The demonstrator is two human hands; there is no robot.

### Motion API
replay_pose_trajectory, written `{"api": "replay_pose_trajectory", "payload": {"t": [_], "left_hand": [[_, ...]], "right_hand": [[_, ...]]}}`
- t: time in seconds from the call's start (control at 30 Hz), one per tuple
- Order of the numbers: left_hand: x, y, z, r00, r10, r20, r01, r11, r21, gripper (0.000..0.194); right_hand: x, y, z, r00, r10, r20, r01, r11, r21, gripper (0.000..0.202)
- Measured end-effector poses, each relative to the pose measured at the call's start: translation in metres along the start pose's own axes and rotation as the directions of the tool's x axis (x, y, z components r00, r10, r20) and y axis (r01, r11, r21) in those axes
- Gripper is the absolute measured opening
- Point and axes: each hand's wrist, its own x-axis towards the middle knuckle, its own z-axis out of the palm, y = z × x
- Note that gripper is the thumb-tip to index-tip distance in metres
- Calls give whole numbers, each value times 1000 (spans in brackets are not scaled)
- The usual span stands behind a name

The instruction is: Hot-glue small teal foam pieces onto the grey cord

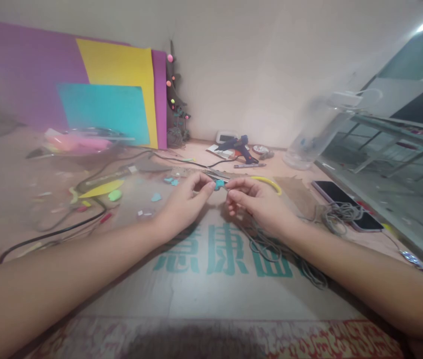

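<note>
Near the middle of the table, my left hand [191, 197] pinches a small teal piece [219, 185] between thumb and fingertips. Just right of it, my right hand [256, 199] has its fingers pressed together around a thin grey cord [258, 239], which trails down in loose loops over the printed board [211, 294]. The fingertips of both hands almost meet at the teal piece. Several small light-blue scraps [156, 197] lie on the board to the left of my left hand.
Behind the hands are a glue gun [246, 149], scissors [216, 173] and a yellow ring-like strip [271, 183]. A phone [346, 204] lies at right under tangled cord, near a clear jug [308, 139]. Coloured sheets [106, 109] lean at back left; a black cable [50, 233] crosses the left.
</note>
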Motion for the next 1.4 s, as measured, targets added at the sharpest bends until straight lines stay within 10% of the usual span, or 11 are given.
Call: {"api": "replay_pose_trajectory", "payload": {"t": [0.33, 0.83, 1.07, 1.4], "left_hand": [[-2, 2, 0, 999, -5, 45, 6, 999, -36, 17], [-1, 1, 0, 996, -66, 63, 72, 992, -108, 18], [0, 2, 1, 995, -93, 37, 98, 982, -162, 18], [-2, 7, 1, 996, -44, 77, 48, 997, -55, 20]], "right_hand": [[-3, -5, -1, 990, -92, -111, 43, 921, -387, 23], [-4, -11, -3, 942, -269, -201, 193, 924, -331, 18], [-10, -6, 2, 1000, 9, -15, -14, 930, -367, 27], [-6, -7, 4, 992, -28, -122, -4, 967, -255, 26]]}}
